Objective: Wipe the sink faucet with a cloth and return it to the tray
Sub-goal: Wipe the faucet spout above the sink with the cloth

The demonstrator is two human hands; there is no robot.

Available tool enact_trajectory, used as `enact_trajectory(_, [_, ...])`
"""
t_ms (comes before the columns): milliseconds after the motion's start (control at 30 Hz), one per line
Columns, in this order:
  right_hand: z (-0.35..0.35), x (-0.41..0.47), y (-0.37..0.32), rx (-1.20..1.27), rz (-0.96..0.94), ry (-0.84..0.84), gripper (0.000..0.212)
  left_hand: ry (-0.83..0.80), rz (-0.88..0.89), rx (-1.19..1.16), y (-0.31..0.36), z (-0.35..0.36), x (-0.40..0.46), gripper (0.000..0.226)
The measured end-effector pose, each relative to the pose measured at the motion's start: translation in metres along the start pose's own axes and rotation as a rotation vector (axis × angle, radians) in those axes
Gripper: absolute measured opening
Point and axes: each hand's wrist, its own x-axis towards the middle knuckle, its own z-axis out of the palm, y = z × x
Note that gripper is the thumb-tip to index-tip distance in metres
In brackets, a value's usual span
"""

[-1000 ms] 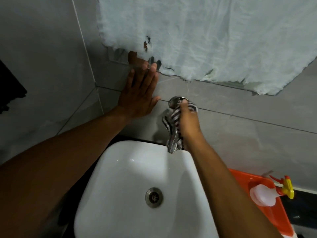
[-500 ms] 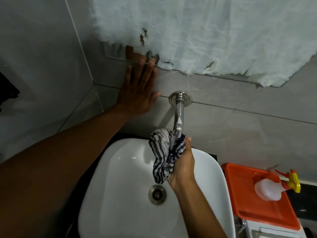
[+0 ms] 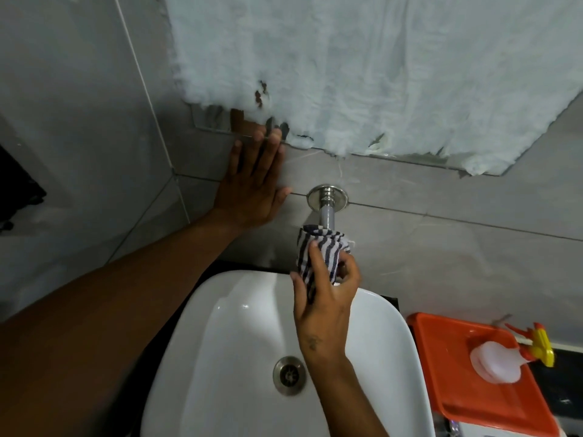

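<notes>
The striped cloth (image 3: 318, 257) is sitting wrapped around the middle of the faucet (image 3: 326, 206), above the far rim of the sink (image 3: 220, 342). Half a second ago it was bunched lower, at the spout tip over the basin; a second ago it was up against the wall flange. So the cloth is travelling back and forth along the pipe, which I am reading as wiping strokes under way, not a finished wipe. The right hand (image 3: 325, 298) is gripping the cloth closed around the pipe, fingers (image 3: 315, 260) curling over the fabric and thumb on the right side. The faucet's long axis is running from the chrome wall flange, far, toward the viewer and down over the basin; the spout end is hidden under cloth and hand, the bare stretch showing only near the flange. The left hand (image 3: 252, 187) is pressing flat and open on the tiled wall (image 3: 441, 247), holding nothing, as it was a second ago. The orange tray (image 3: 441, 373), carrying a spray bottle (image 3: 498, 361), is waiting to the right of the sink; return not yet begun.
</notes>
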Motion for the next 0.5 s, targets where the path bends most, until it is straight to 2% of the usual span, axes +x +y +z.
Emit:
enact_trajectory(133, [-0.005,-0.008,-0.002,0.179,0.093,-0.046,0.075,0.024,0.014,-0.014,0.0,0.001,-0.001,0.087])
enact_trajectory(300, [-0.011,-0.014,0.001,0.138,0.142,-0.078,0.069,0.04,0.017,0.013,0.001,0.001,-0.001,0.085])
enact_trajectory(433, [-0.016,-0.022,0.004,0.337,0.42,-0.147,0.052,0.017,0.016,0.041,0.001,-0.001,0.0,0.085])
enact_trajectory(500, [-0.02,-0.026,0.01,0.572,0.632,-0.218,0.04,-0.016,0.01,0.055,0.002,-0.005,0.002,0.089])
